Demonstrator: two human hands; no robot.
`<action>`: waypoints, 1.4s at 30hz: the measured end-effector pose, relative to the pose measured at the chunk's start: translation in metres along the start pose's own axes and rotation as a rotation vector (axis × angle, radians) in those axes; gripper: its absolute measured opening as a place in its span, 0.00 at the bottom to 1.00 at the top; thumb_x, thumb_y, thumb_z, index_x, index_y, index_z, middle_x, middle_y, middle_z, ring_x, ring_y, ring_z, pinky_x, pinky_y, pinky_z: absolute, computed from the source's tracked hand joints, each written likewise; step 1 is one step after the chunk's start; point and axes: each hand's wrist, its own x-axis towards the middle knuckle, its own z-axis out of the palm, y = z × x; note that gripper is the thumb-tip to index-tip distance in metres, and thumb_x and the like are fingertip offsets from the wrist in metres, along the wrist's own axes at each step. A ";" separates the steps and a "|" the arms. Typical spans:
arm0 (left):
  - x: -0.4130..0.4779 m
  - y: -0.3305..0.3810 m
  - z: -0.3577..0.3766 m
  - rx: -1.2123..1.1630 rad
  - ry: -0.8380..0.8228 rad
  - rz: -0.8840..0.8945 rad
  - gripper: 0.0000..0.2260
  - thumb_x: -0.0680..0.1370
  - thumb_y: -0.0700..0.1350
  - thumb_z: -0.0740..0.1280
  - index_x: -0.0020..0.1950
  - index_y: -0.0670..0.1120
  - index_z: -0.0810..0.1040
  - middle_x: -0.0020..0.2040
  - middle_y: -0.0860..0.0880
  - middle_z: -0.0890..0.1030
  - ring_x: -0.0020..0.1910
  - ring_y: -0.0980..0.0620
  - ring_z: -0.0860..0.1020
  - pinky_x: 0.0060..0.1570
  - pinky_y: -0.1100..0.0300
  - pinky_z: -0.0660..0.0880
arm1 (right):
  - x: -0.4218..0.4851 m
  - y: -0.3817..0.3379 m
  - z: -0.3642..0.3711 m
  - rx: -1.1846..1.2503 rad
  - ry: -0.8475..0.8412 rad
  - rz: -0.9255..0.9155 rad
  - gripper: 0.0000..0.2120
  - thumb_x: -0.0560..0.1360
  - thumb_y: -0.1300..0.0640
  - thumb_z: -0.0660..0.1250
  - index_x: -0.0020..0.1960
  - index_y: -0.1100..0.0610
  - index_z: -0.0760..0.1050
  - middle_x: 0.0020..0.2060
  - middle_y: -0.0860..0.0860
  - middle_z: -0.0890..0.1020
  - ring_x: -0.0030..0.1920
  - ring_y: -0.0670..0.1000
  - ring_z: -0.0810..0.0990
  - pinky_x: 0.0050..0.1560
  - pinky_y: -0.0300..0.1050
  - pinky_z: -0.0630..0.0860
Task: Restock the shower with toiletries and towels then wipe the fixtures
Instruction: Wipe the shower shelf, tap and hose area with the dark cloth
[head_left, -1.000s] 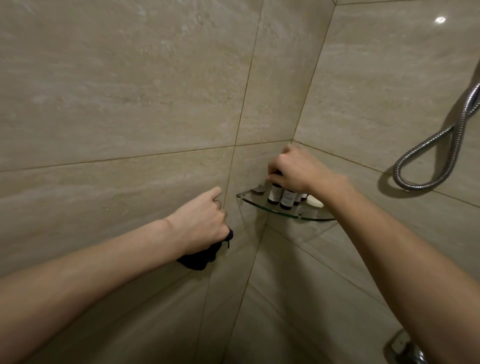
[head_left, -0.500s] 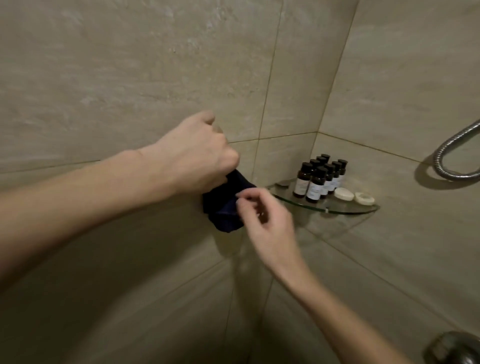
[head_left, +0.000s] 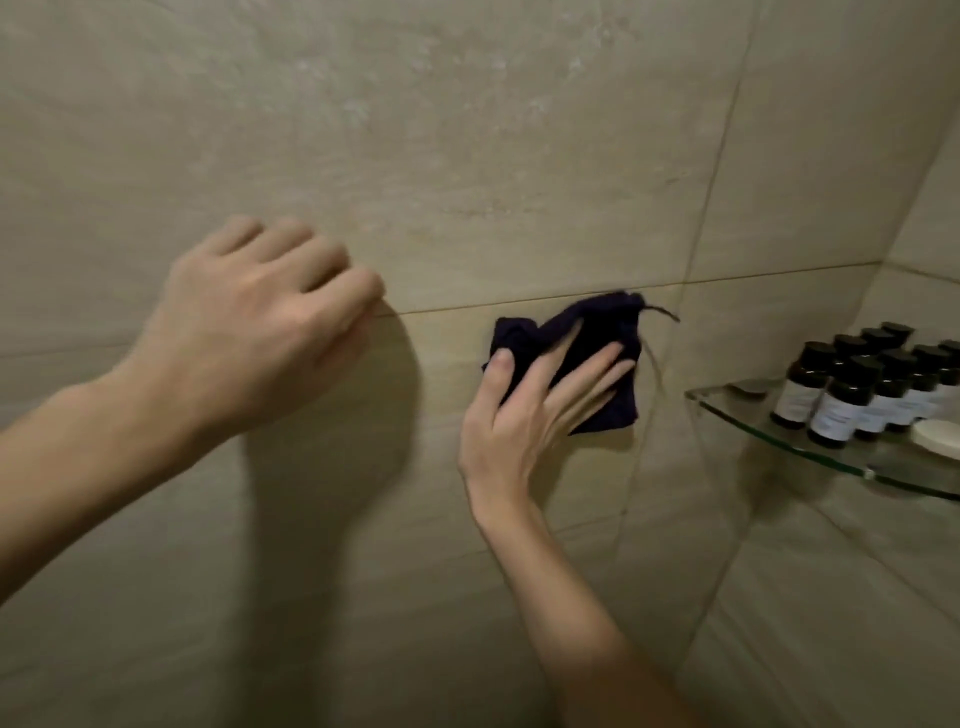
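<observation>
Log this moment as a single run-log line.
step: wiping wall | right hand: pressing dark cloth flat against tile | left hand: empty, loosely curled | glass shelf: stocked with bottles

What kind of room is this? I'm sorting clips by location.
Most likely a tiled shower corner, perhaps in a hotel: large beige stone-look wall tiles, a clear glass corner shelf holding small dark amber toiletry bottles, and the right hand pressing a dark navy cloth to the wall.

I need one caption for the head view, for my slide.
Right hand presses dark cloth to tile beside stocked glass shelf.
</observation>
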 end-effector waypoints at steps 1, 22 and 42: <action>-0.013 -0.005 -0.006 0.027 -0.004 -0.034 0.12 0.83 0.48 0.62 0.48 0.44 0.80 0.45 0.41 0.81 0.43 0.38 0.78 0.40 0.46 0.71 | -0.009 -0.005 0.006 -0.034 -0.009 -0.068 0.30 0.83 0.45 0.54 0.79 0.61 0.58 0.79 0.69 0.52 0.79 0.70 0.46 0.75 0.72 0.49; -0.169 -0.065 -0.019 -0.089 -0.102 0.080 0.11 0.79 0.42 0.64 0.57 0.41 0.83 0.61 0.38 0.80 0.55 0.36 0.78 0.52 0.43 0.72 | -0.025 0.042 -0.021 -0.219 -0.220 -0.416 0.30 0.81 0.55 0.57 0.81 0.44 0.50 0.79 0.63 0.52 0.80 0.62 0.45 0.80 0.57 0.46; -0.173 -0.003 0.020 -0.363 -0.137 0.331 0.15 0.82 0.47 0.60 0.59 0.40 0.81 0.67 0.36 0.77 0.66 0.36 0.76 0.63 0.43 0.69 | -0.291 -0.058 0.074 -0.089 -0.225 0.236 0.28 0.80 0.54 0.60 0.78 0.61 0.62 0.77 0.67 0.60 0.79 0.64 0.56 0.80 0.46 0.49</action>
